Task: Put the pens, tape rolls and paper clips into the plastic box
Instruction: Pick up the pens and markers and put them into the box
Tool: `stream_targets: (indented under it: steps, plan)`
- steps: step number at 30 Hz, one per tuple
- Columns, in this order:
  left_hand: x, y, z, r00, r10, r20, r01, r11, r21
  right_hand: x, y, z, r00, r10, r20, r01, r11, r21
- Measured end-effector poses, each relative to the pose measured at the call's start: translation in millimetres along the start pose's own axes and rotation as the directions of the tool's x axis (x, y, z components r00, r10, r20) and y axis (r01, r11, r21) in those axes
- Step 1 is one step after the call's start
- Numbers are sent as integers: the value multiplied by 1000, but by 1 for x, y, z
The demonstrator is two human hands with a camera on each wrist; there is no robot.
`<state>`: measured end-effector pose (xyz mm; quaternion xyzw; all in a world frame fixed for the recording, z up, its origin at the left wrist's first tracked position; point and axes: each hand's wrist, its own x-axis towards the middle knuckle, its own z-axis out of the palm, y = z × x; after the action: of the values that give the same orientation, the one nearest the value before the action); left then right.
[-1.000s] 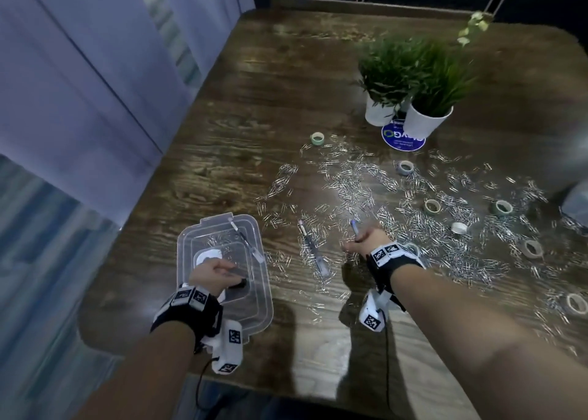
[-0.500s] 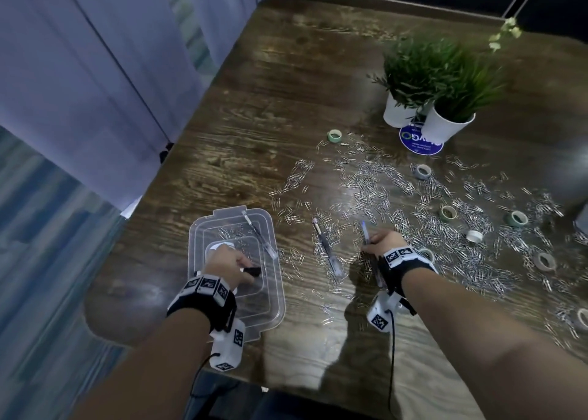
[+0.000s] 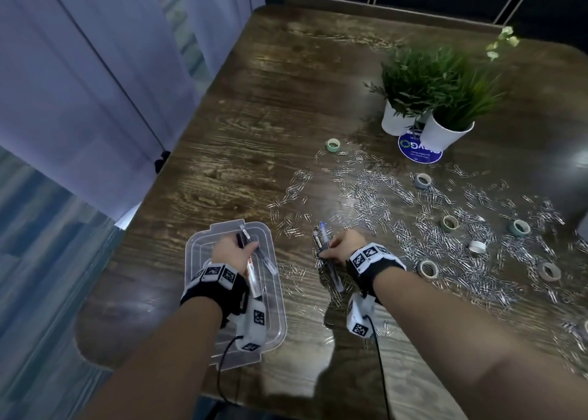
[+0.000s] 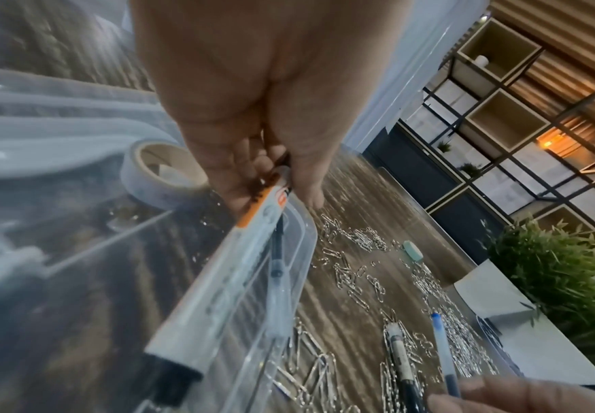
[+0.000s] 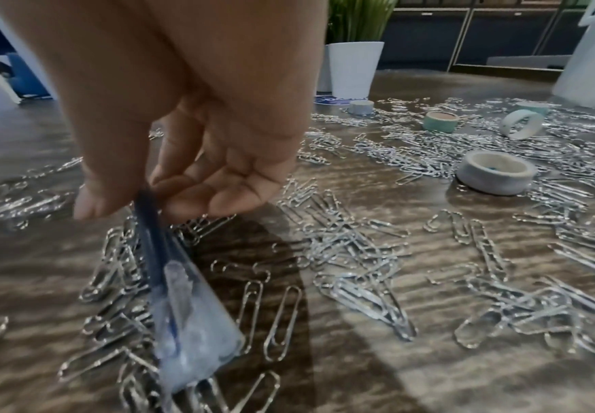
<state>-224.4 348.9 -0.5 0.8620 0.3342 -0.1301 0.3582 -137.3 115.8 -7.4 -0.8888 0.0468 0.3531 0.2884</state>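
My left hand (image 3: 245, 249) is over the clear plastic box (image 3: 197, 247) and grips a white marker (image 4: 218, 279) with an orange band and a black cap. A clear pen (image 4: 277, 276) and a white tape roll (image 4: 161, 178) lie inside the box. To the right of the box, my right hand (image 3: 326, 254) pinches a blue pen (image 5: 182, 293) with a clear cap just above the table. A second pen (image 3: 316, 239) with a white end lies right beside it; whether the fingers touch it is hidden. Paper clips (image 3: 375, 196) cover the table, and tape rolls (image 3: 428, 269) (image 3: 449, 223) lie among them.
Two white pots with green plants (image 3: 445, 133) stand at the back right, next to a round blue sticker (image 3: 416, 154). More tape rolls (image 3: 333, 145) (image 3: 519, 227) lie farther out. The table's left edge runs close beside the box, with curtains beyond it.
My right hand has carried the blue pen leftward until it is next to the second pen. My left hand has turned the marker lengthwise over the box.
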Motion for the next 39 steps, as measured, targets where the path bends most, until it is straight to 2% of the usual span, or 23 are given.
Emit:
stream_targets:
  steps: [3,9,13,18,21,25,28,30,39]
  plan:
    - [13,1,5,998,-56,25,54,996,64,8,-3,6,1000,21,15,-20,995,-99]
    - [20,8,12,999,-41,1,41,997,68,21,-3,10,998,65,9,-61,973,-224]
    - [29,13,11,990,-115,85,109,991,77,25,-3,4,996,79,44,-64,960,-273]
    - [32,16,9,974,-189,126,179,980,87,24,9,-10,992,119,50,-107,977,-186]
    - [26,24,2,971,-191,148,183,981,67,20,25,-18,989,138,58,-138,990,-4]
    - [12,42,-5,991,-72,110,77,996,-38,0,46,-41,989,140,57,-151,941,302]
    - [-8,67,0,998,43,39,-35,982,-184,-23,62,-73,991,137,2,-125,895,428]
    - [-20,82,10,995,92,37,-82,972,-222,-34,75,-93,985,159,-63,-114,884,454]
    - [-111,203,86,930,306,203,-257,938,-235,-82,175,-207,971,69,-230,98,761,641]
